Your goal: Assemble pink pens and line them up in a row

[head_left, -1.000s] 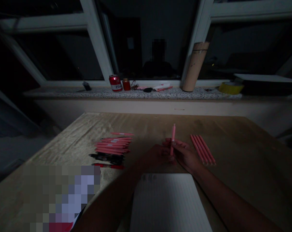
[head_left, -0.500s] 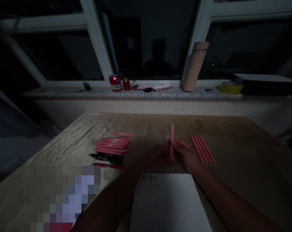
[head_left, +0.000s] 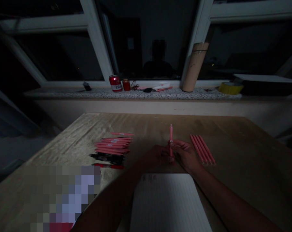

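A pink pen (head_left: 171, 131) stands nearly upright between my hands, just beyond the notebook. My right hand (head_left: 184, 154) pinches its middle, thumb against the barrel. The closed fingers of my left hand (head_left: 161, 152) are on the pen's lower end; they are dim and partly blurred. To the right lies a row of several pink pens (head_left: 202, 149), side by side and slanted. On the left is a stack of pink pens (head_left: 113, 145), with a single pink pen (head_left: 122, 133) above it and black pens (head_left: 108, 158) and a red pen (head_left: 109, 166) below.
A lined notebook (head_left: 170, 203) lies at the near edge of the wooden table (head_left: 155, 124). On the windowsill (head_left: 97, 93) stand a red can (head_left: 115, 83), a smaller can (head_left: 126, 85), a tall tan tube (head_left: 195, 67) and a yellow tape roll (head_left: 230, 88). The near left is pixelated.
The upright pink pen has shifted very slightly left in my hands. The fingers of my left hand have moved a little at its lower end; the pens on the table stay put.
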### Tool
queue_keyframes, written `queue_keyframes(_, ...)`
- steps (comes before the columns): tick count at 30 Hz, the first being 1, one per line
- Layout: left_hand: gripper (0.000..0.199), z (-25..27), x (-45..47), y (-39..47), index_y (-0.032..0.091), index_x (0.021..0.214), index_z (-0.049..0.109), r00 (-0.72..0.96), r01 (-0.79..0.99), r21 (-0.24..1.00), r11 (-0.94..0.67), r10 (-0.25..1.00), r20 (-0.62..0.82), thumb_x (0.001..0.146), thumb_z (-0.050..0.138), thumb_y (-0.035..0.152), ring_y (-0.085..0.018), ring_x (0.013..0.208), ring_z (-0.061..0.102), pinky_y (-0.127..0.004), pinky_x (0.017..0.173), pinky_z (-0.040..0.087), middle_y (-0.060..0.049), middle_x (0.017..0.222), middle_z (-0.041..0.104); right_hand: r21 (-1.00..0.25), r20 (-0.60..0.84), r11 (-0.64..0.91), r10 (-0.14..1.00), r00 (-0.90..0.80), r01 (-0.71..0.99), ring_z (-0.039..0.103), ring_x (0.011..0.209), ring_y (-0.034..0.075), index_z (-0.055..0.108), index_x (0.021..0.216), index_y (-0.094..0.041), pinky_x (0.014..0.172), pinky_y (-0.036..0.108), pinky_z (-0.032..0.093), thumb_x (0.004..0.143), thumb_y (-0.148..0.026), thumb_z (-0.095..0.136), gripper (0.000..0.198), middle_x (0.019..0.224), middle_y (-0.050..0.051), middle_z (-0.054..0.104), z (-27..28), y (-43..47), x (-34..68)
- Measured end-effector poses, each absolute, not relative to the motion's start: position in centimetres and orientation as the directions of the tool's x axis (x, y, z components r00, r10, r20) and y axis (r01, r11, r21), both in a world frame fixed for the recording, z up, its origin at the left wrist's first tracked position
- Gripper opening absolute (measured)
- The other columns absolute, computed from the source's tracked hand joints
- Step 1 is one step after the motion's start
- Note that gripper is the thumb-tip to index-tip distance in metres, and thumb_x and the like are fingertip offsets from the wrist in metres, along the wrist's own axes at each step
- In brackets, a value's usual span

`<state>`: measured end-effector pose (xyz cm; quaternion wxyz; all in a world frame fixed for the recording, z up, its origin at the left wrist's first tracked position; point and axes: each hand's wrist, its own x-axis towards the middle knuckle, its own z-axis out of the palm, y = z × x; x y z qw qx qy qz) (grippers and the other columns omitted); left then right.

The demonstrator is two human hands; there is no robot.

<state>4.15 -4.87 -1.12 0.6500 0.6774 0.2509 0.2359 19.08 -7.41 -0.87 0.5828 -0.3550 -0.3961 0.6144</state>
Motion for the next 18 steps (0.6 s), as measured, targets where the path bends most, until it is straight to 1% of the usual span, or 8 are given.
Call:
queue_keyframes(4,0.033,-1.18,4.04,-4.9,0.012,0.083,0.064,0.758,0.058,0.998,-0.033,0.652,-0.023,0.071,0.063,0.043,-0.017,0.08,0.062,-0.026,0.076,0.044,-0.007,0.083,0.067,-0.895,0.014,-0.008,0.999,-0.044,-0.446,0.047,0.034,0.009,0.062,0.076,-0.017,0.029,0.02,0.037,0.064,-0.033,0.074,0.023,0.054,-0.003,0.06,-0.89,-7.4,18.99)
queue_keyframes(7,0.037,-1.17,3.97,-4.91,0.011,0.086,0.065,0.754,0.052,0.998,-0.024,0.656,-0.024,0.069,0.064,0.044,-0.018,0.081,0.062,-0.027,0.076,0.044,-0.007,0.083,0.067,-0.911,0.027,0.016,0.999,-0.022,-0.413,0.048,0.035,0.008,0.06,0.074,-0.017,0.032,0.019,0.039,0.062,-0.031,0.076,0.024,0.054,-0.004,0.06,-1.03,-7.31,18.98)
queue_keyframes(11,0.036,-1.54,4.14,-4.74,0.01,0.083,0.064,0.75,0.059,0.998,-0.02,0.66,-0.032,0.069,0.065,0.043,-0.017,0.078,0.061,-0.026,0.074,0.044,-0.007,0.082,0.067,-0.928,0.046,0.042,0.999,-0.002,-0.371,0.046,0.033,0.007,0.055,0.07,-0.017,0.031,0.017,0.038,0.059,-0.031,0.078,0.029,0.05,-0.006,0.058,-1.08,-7.33,18.93)
queue_keyframes(13,0.035,-1.79,4.34,-4.66,0.009,0.081,0.062,0.756,0.031,0.999,0.007,0.654,-0.028,0.07,0.064,0.042,-0.015,0.076,0.06,-0.026,0.074,0.044,-0.006,0.08,0.066,-0.927,0.046,0.038,0.999,-0.011,-0.373,0.046,0.031,0.007,0.052,0.07,-0.018,0.028,0.018,0.038,0.06,-0.033,0.077,0.031,0.048,-0.007,0.056,-1.02,-7.4,18.87)
queue_keyframes(15,0.033,-1.88,4.54,-4.69,0.01,0.08,0.059,0.758,-0.033,0.999,0.039,0.652,0.0,0.071,0.064,0.041,-0.015,0.073,0.06,-0.027,0.074,0.045,-0.006,0.077,0.065,-0.922,0.057,0.046,0.998,-0.016,-0.385,0.045,0.03,0.008,0.052,0.072,-0.018,0.027,0.018,0.038,0.06,-0.033,0.077,0.032,0.049,-0.007,0.056,-0.94,-7.42,18.82)
queue_keyframes(18,0.032,-1.61,4.72,-4.93,0.011,0.083,0.055,0.77,-0.126,0.989,0.072,0.636,0.052,0.073,0.062,0.04,-0.015,0.073,0.06,-0.029,0.074,0.045,-0.007,0.075,0.065,-0.914,0.08,0.074,0.997,0.002,-0.399,0.047,0.032,0.007,0.055,0.08,-0.018,0.03,0.018,0.039,0.062,-0.034,0.075,0.031,0.056,-0.005,0.059,-0.88,-7.31,18.84)
